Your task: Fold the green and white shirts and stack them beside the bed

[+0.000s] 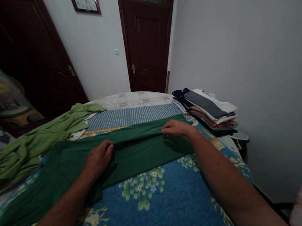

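Observation:
A dark green garment (pixel 144 158) lies stretched sideways across the bed, a raised fold running along its length. Whether it is a top or trousers I cannot tell. My left hand (pixel 99 158) is closed on the cloth left of centre, the fabric bunched beneath it. Farther right, the fingers of my right hand (pixel 176 128) pinch the fold near the garment's right end. The garment's left part spreads loosely toward the lower left, partly hidden by my left forearm.
Light green cloth (pixel 38 134) lies rumpled at the left. A stack of folded clothes (pixel 212 108) stands on the bed's far right, near the wall. Under everything is a blue floral quilt (pixel 167 201), with a striped mat (pixel 133 116) beyond. A dark red door (pixel 151 40) is behind.

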`<state>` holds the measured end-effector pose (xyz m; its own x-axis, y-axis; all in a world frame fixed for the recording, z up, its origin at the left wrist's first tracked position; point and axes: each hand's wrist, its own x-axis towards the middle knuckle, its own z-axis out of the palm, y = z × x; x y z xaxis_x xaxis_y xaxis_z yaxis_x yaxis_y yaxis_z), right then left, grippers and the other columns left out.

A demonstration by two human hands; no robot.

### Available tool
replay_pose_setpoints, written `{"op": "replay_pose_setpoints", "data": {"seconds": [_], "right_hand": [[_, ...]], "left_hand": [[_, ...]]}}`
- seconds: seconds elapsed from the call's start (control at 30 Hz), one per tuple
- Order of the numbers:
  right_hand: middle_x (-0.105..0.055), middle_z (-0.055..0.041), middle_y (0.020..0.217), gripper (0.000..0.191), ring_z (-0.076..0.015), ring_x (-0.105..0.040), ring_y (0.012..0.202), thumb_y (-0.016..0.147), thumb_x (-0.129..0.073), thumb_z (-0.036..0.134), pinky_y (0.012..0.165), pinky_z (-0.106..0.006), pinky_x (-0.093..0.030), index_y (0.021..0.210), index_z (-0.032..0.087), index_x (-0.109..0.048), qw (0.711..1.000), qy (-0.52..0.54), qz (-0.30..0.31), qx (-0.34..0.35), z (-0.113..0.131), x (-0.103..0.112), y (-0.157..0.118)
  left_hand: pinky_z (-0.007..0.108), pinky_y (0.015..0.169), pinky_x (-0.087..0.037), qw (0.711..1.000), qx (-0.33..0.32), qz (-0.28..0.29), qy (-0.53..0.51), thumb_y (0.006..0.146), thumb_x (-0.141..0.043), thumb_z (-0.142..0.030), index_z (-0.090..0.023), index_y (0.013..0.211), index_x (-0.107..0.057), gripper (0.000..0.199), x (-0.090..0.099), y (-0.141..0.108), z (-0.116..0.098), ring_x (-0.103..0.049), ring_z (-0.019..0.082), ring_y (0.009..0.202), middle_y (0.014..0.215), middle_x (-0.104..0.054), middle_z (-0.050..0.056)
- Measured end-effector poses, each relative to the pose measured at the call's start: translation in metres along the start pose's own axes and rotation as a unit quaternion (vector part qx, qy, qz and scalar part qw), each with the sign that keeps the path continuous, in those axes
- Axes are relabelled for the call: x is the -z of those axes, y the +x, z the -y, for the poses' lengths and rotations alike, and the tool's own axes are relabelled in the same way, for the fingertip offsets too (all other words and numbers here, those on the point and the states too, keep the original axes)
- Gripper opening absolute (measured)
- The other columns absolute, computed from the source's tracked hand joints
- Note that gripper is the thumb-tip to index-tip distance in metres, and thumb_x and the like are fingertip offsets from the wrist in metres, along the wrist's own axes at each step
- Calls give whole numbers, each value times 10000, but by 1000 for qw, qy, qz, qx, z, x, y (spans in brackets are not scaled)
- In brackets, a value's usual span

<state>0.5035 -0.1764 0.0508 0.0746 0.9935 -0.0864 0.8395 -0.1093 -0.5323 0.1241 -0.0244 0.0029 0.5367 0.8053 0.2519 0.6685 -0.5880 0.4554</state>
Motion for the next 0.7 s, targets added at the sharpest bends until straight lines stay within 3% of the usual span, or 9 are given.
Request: {"op": "replay_pose_setpoints", "data": {"seconds": [0.07,0.17,0.23,0.3,0.4,0.53,0.6,0.7], "right_hand": [[-829,-59,1181,367,-246,-755,1101,964,-625,414,983,-304,-544,1161,194,-843,991,24,35,129,39,-37,5],[-655,-140,1540,527,-273,-611,1425,1027,-574,463,1190,-316,-443,1419,143,-722,972,-39,1,231,87,-99,8],[-585,-187,1602,615,-324,-546,1485,1058,-533,514,1258,-413,-390,1512,110,-626,969,-89,-41,225,105,-128,11],[-630,-206,1545,649,-371,-590,1427,1075,-479,587,1229,-518,-417,1509,123,-612,977,-126,-63,159,108,-140,19],[-702,-224,1436,690,-397,-661,1335,1099,-349,638,1155,-565,-477,1429,132,-684,987,-145,-60,37,87,-129,39],[-612,-140,1587,629,-346,-578,1463,1101,-369,563,1224,-526,-434,1579,224,-596,984,-146,-76,-71,34,-92,62],[-578,-104,1628,621,-330,-553,1492,1091,-395,530,1244,-519,-417,1630,258,-540,979,-147,-91,-109,6,-73,64],[-604,-124,1600,600,-354,-576,1468,1083,-395,495,1240,-543,-419,1590,247,-599,968,-154,-104,-169,-31,-50,59]], "left_hand": [[370,831,-555,1000,-6,-11,-2,992,-415,-498,-254,1064,-682,369,1,-1,-2,-750,270,898,962,-792,69],[354,845,-542,1000,-13,-21,-7,1008,-398,-505,-243,1080,-680,391,2,-3,-6,-751,264,923,988,-792,73],[352,847,-537,999,-20,-25,-11,1017,-390,-506,-244,1080,-673,391,1,-4,-7,-747,262,921,985,-787,74],[353,853,-532,999,-33,-29,-16,1025,-383,-500,-247,1073,-661,379,-1,-6,-6,-741,258,917,978,-778,73],[357,860,-529,998,-46,-34,-25,1029,-386,-490,-248,1077,-648,360,-5,-6,-1,-740,258,932,994,-772,75],[375,866,-536,998,-49,-30,-33,1033,-394,-493,-241,1091,-651,364,-8,-7,5,-744,272,935,1004,-775,80],[377,871,-540,998,-55,-26,-34,1035,-400,-496,-242,1095,-655,364,-7,-7,6,-746,272,944,1012,-776,79],[371,887,-541,997,-64,-20,-32,1032,-415,-498,-255,1073,-661,348,-7,-7,7,-745,266,972,1033,-781,71]]}}
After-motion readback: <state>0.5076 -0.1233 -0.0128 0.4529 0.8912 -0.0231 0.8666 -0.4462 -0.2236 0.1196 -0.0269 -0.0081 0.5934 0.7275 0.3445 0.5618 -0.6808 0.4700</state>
